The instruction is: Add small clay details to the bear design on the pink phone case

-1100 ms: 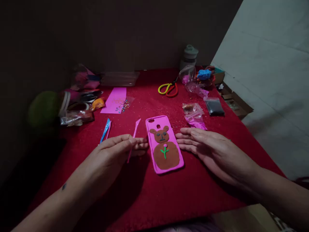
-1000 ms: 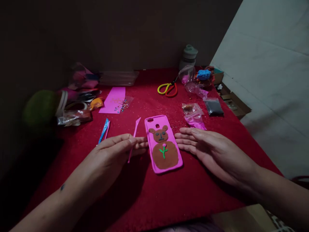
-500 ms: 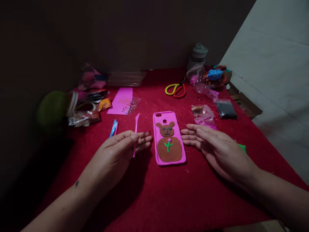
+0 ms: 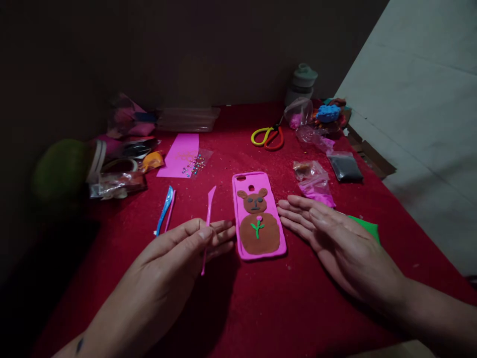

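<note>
A pink phone case (image 4: 258, 215) lies in the middle of the red table (image 4: 261, 298). On it is a brown clay bear with a small green stem and pink flower. My left hand (image 4: 182, 248) is just left of the case, its thumb and fingers pinching a thin pink modelling tool (image 4: 209, 219) that points away from me. My right hand (image 4: 335, 238) lies flat on the cloth right of the case, fingers stretched out and empty, fingertips close to the case's edge.
A blue and a pink tool (image 4: 164, 209) lie at the left. Pink paper with beads (image 4: 184, 156), scissors (image 4: 266, 136), clay bags (image 4: 313, 181), a black bag (image 4: 345, 166), a grey bottle (image 4: 302, 82) and a green piece (image 4: 367, 228) lie around. Clutter fills the far left.
The view has shifted a little. Both hands have drawn slightly toward me beside the case. The left hand keeps the pink tool; the case has not moved on the cloth.
</note>
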Motion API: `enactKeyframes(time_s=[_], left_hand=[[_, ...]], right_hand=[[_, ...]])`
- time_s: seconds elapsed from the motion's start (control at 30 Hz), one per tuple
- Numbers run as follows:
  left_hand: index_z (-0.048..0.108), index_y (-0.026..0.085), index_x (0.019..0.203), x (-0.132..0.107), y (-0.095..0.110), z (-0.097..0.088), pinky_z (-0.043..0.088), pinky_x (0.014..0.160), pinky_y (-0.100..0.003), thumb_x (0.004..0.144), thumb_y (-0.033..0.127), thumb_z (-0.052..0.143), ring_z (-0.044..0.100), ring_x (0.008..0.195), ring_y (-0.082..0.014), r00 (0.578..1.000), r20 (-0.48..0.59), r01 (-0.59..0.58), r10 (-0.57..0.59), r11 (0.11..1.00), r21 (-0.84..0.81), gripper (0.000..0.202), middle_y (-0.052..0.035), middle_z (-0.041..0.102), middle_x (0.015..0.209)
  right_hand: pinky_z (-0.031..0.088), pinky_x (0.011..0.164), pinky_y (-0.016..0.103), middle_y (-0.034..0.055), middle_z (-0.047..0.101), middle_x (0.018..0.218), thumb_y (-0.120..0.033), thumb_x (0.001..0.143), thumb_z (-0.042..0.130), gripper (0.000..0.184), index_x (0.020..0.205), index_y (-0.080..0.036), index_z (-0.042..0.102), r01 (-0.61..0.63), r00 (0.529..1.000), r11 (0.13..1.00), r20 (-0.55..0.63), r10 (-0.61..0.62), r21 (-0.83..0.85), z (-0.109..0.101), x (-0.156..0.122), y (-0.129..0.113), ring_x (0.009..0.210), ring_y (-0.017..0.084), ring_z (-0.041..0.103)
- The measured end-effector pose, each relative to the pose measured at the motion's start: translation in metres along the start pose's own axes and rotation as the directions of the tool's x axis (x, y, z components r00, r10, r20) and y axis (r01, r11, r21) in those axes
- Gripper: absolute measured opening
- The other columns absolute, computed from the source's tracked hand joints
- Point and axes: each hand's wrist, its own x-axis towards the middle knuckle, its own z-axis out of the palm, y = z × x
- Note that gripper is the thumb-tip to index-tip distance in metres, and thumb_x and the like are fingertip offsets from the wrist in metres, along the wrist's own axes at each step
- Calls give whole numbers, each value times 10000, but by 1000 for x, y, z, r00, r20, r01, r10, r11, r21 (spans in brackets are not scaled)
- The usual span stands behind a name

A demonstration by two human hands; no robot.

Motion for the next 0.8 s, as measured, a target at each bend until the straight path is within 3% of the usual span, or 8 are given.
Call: enactKeyframes(time_s=[0.2,0.37,0.5,0.8], left_hand=[[768,177,860,-2,-2,0,528,984,-419,580,394,870,646,1105,-354,1000,-20,0,2,996,86,368,-115,744,1099],[775,237,898,-4,-5,-9,523,994,-431,623,403,849,635,1128,-347,999,-21,29,-27,991,127,330,-76,725,1157],[783,318,844,-5,-6,-10,561,941,-358,587,379,870,668,1085,-306,1000,15,-5,4,995,101,278,-14,744,1113],[782,300,876,-8,-6,-9,543,956,-367,616,328,866,655,1102,-313,1000,24,-8,6,995,102,275,-31,732,1139]], right_hand=[[381,1121,451,86,642,1256,-320,894,631,212,1081,-223,655,-9,1000,1000,-3,9,-3,1,-3,-2,1240,245,551],[395,1110,437,90,643,1254,-316,904,626,217,1097,-223,660,-17,1000,1000,-2,17,15,-3,-8,-1,1234,243,557],[422,1090,423,86,643,1256,-326,889,652,228,1098,-235,667,-28,1000,999,2,28,23,-3,-10,0,1220,246,568],[454,1063,386,85,653,1242,-338,840,716,250,1066,-236,687,-30,1000,1000,2,30,-6,-3,-11,-3,1210,250,576]])
